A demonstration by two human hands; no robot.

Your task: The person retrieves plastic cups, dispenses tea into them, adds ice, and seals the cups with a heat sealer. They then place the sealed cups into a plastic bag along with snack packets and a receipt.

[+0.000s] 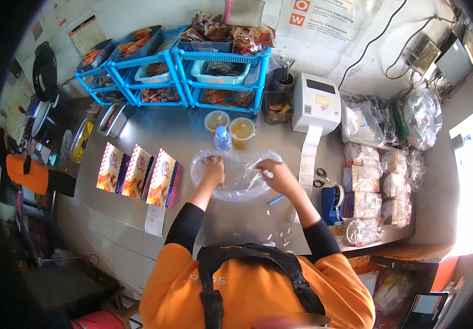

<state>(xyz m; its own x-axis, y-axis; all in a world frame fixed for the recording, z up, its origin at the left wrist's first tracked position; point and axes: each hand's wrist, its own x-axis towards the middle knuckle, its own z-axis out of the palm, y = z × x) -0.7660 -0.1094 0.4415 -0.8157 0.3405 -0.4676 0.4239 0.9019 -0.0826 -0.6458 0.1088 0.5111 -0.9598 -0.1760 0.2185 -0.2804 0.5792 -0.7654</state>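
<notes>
A clear plastic bag [240,193] lies spread out on the steel table before me. My left hand [214,169] is at the bag's left part, fingers pointing away from me; whether they grip the film is unclear. At the bag's right side, my right hand [279,174] pinches a bunched bit of the plastic. Just beyond the bag stand a small bottle with a blue cap [222,139] and two clear lidded cups of yellowish liquid, one on the left [216,120] and one on the right [242,130].
Several printed paper food boxes [161,179] stand at left, a receipt [154,220] under one. A label printer [318,103] trails a paper strip [309,154]. Scissors [321,177], a tape dispenser [332,203] and wrapped packs [366,181] lie right. Blue racks [222,53] line the wall. Another person's orange sleeve [28,172] shows left.
</notes>
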